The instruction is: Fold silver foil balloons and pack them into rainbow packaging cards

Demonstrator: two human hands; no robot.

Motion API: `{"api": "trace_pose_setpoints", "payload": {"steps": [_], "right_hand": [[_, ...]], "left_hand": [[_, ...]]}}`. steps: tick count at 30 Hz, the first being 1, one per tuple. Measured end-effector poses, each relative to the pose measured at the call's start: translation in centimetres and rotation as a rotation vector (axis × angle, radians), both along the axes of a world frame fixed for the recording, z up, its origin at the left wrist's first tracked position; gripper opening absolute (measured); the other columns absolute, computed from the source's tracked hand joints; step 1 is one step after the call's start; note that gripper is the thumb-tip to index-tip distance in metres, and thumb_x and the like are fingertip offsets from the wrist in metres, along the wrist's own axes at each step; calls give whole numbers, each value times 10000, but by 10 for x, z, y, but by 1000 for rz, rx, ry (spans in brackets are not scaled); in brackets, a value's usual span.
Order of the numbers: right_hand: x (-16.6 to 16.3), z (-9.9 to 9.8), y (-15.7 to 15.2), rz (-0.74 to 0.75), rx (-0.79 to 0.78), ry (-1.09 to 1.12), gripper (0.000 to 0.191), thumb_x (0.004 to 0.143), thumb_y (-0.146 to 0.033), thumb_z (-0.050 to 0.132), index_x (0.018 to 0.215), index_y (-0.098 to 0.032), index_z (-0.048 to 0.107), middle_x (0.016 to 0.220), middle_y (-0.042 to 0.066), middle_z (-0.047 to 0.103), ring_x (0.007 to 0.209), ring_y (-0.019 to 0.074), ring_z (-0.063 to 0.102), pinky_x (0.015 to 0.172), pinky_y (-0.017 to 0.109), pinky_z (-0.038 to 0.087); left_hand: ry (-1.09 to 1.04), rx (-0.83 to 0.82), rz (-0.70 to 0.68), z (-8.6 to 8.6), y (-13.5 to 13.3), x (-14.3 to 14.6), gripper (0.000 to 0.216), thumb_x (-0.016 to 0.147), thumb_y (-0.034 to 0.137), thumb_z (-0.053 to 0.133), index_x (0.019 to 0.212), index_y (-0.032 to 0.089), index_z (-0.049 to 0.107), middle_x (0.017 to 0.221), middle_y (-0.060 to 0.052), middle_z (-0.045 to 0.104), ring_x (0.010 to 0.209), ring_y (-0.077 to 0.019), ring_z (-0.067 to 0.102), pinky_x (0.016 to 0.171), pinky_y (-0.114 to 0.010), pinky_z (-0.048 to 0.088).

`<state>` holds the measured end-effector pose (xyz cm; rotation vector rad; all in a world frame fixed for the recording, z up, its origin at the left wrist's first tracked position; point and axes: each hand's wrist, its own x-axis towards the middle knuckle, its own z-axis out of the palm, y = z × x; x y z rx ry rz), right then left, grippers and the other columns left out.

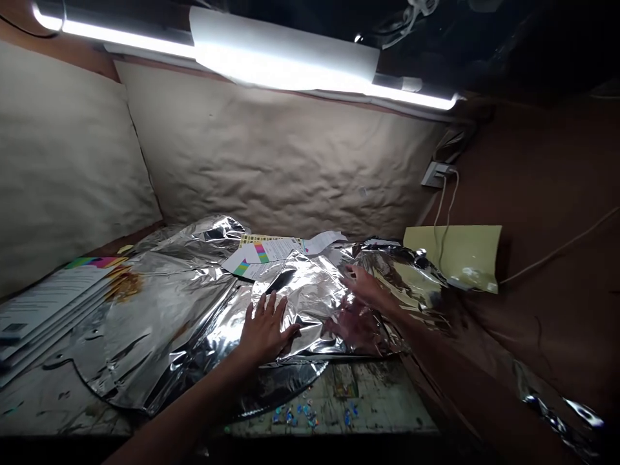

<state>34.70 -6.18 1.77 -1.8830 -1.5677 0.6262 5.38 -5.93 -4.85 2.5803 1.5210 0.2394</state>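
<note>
Crinkled silver foil sheeting spreads over the table in front of me, bright with reflections. My left hand lies flat on it, fingers spread and thumb pointing right. Farther back and to the right, my right hand touches the foil's right part; its fingers reach left and look slightly bent and apart, with nothing visible in them. Printed paper sheets with coloured stripes lie just behind the foil between my hands, partly covered by it.
Stacked printed sheets rest at the left. A yellow sheet stands at the right wall, below a socket with white cables. Small blue scraps dot the table's front edge. A lit tube lamp hangs overhead.
</note>
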Motion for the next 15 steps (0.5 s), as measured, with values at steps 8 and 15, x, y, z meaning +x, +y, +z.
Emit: {"api": "trace_pose_setpoints", "payload": {"steps": [8,15], "right_hand": [[-11,18,75,81,-270,113,216,940,-339,617,904,-126,626,801,-7,631,633,99,595,591,246,520],[-28,69,59,305,-9,125,272,706,-269,810,685,-133,576,615,-56,523,608,84,491,559,187,377]], "left_hand": [[36,5,38,8,-2,-3,793,913,633,403,1549,187,245,1609,-167,192,1485,-355,159,1157,-579,174],[-226,216,74,95,58,-24,1118,732,499,746,1565,134,96,1606,-252,125,1477,-421,125,1142,-577,197]]}}
